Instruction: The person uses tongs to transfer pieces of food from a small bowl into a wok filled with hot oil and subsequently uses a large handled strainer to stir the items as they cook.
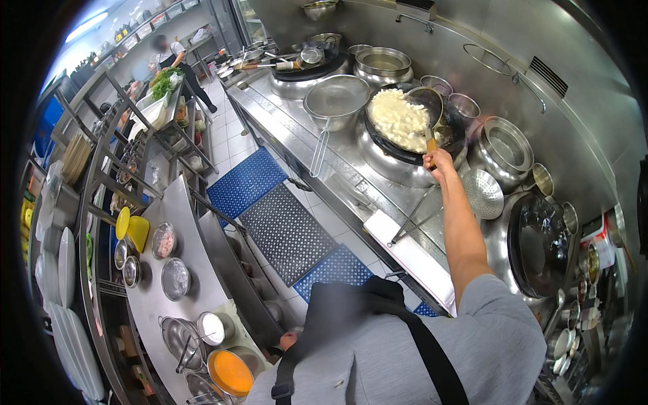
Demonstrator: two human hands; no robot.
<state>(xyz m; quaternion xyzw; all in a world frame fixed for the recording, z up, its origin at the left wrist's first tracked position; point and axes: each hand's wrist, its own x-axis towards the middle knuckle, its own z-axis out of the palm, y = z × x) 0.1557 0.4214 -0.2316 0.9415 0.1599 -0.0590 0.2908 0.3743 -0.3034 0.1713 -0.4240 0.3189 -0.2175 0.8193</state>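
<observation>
My right hand (439, 163) grips the wooden handle (431, 144) of a large metal ladle (427, 104). The ladle's bowl is in a dark wok (374, 139), by a heap of pale, cube-like food pieces (397, 120). That wok sits on a round steel burner stand (385, 169). Of my left hand (288, 340), only a small part shows beside my body, near the steel worktable; its fingers are mostly hidden. A perforated skimmer (482, 194) lies close to my right forearm.
A mesh strainer (337, 98) rests left of the wok. Another dark wok (537, 248) stands at right. On the worktable (177, 212) are a pot of orange liquid (230, 372), a container of white contents (210, 328) and metal bowls (176, 279). Further back, a person (174, 58) stands beside leafy greens (164, 83).
</observation>
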